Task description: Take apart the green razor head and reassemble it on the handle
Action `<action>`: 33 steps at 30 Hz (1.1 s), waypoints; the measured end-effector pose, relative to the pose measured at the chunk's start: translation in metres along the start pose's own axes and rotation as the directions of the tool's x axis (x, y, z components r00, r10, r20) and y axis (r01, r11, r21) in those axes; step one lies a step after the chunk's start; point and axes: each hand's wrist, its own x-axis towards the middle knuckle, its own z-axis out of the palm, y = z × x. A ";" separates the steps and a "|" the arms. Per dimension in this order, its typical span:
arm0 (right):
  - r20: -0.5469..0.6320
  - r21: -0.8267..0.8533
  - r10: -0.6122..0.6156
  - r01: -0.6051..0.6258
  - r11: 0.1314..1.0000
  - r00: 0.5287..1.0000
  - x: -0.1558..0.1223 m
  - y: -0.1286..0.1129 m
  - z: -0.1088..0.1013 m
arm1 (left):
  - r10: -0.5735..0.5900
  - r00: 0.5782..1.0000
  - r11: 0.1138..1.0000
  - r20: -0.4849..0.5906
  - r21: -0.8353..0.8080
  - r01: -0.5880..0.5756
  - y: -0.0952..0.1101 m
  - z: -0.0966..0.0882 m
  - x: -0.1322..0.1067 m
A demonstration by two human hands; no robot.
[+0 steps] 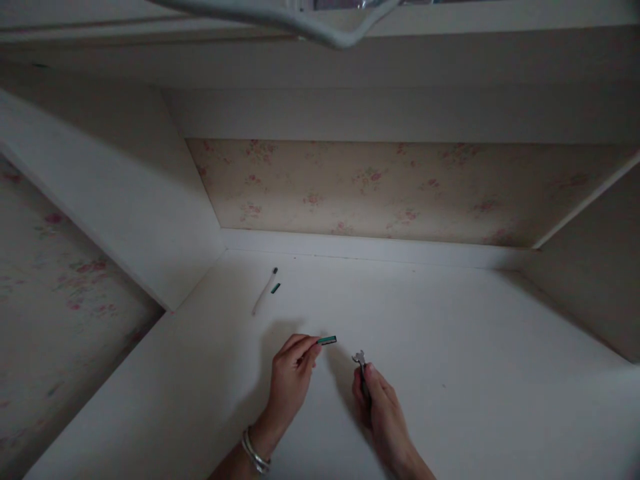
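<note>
Works in dim light over a white table [450, 320], enclosed by a white side panel [115, 193] at left, a shaded panel [595, 273] at right, a white shelf [380, 70] overhead and rose-patterned wallpaper [370, 190] beyond the back edge. Pinches a slim green-and-black strip [327, 340] between thumb and fingers of the left hand [291, 377], above the middle of the table, with free end aimed toward the right side and long axis nearly parallel to the back edge. Wraps the right hand [383, 410], apart from the left, around the dark handle of a fork-headed metal tool [359, 359], with head pointed toward the back edge, tipped slightly left. Shows also, toward the back left corner, a thin pale stick [263, 294] lying dark tip rearward, just beside a smaller green strip [275, 288].
</note>
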 end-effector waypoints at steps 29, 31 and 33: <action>0.180 -0.977 -0.445 0.214 0.026 0.877 0.018 -0.027 -0.049 | 0.029 0.999 0.999 0.021 0.014 -0.029 -0.001 -0.001 -0.003; 0.140 -0.987 -0.444 0.158 0.004 0.885 0.020 -0.027 -0.035 | 0.033 0.999 0.999 0.022 0.008 -0.033 -0.001 0.000 -0.003; 0.084 -0.996 -0.446 0.092 -0.003 0.891 0.023 -0.029 -0.026 | 0.034 0.999 0.999 0.016 0.004 -0.034 0.000 -0.001 -0.003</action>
